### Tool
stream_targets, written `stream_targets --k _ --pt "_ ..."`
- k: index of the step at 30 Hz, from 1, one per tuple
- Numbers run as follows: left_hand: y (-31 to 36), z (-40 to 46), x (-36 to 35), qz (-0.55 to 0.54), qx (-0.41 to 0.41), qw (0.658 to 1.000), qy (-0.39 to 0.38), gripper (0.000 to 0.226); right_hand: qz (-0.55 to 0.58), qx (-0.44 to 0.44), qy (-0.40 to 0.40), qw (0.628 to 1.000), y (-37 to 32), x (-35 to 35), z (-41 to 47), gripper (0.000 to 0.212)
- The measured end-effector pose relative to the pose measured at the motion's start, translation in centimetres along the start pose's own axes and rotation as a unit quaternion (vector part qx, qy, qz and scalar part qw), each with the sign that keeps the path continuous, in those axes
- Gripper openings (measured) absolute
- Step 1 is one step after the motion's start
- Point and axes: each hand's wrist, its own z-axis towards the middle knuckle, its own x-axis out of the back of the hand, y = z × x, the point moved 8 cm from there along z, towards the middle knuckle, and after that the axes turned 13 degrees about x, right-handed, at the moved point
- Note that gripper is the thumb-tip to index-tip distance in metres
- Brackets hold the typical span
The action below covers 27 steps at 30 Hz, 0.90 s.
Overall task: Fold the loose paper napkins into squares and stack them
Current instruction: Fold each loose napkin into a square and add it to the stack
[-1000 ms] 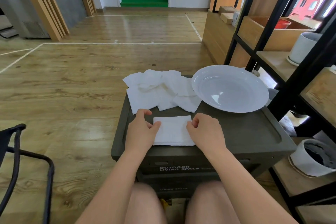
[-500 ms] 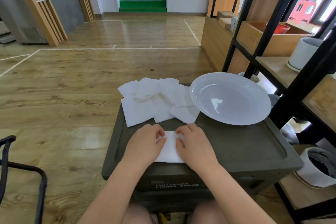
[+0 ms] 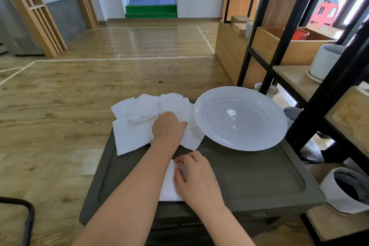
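Observation:
A pile of loose white paper napkins [image 3: 131, 136] lies crumpled at the far left of the dark grey box lid [image 3: 249, 175]. My left hand [image 3: 168, 128] reaches forward and rests on top of this pile; its fingers are hidden behind the back of the hand. A folded white napkin [image 3: 168, 185] lies near the lid's front edge, partly under my left forearm. My right hand [image 3: 195, 175] sits on the folded napkin's right side, its bent fingers pinching the far edge.
A large white plate [image 3: 239, 118] sits at the far right of the lid, touching the pile. A black-framed wooden shelf [image 3: 299, 66] with white pots [image 3: 347, 189] stands close on the right. A black chair frame [image 3: 30, 219] is at the lower left. Wooden floor surrounds the box.
My left hand has left the folded napkin and moved forward onto the loose pile. My right hand stays on the folded napkin.

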Motion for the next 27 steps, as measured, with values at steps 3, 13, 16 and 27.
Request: stream_targets --k 3,13,16,27 --pt "0.0 -0.7 -0.3 -0.012 0.007 1.000 -0.005 0.044 0.004 0.002 0.005 1.000 0.0 0.1 0.0 0.021" --pt "4.3 -1.5 -0.8 0.249 -0.218 0.943 0.043 0.024 0.013 -0.024 -0.014 1.000 0.2 0.2 -0.3 0.027" --pt "5.0 -1.7 -1.3 0.311 -0.268 0.911 0.037 0.013 0.013 -0.029 -0.017 0.999 0.2 0.3 -0.4 0.027" --pt "-4.0 -4.0 7.9 -0.147 -0.136 0.978 -0.063 0.022 0.254 -0.154 0.154 0.942 2.4 4.0 0.2 0.029"
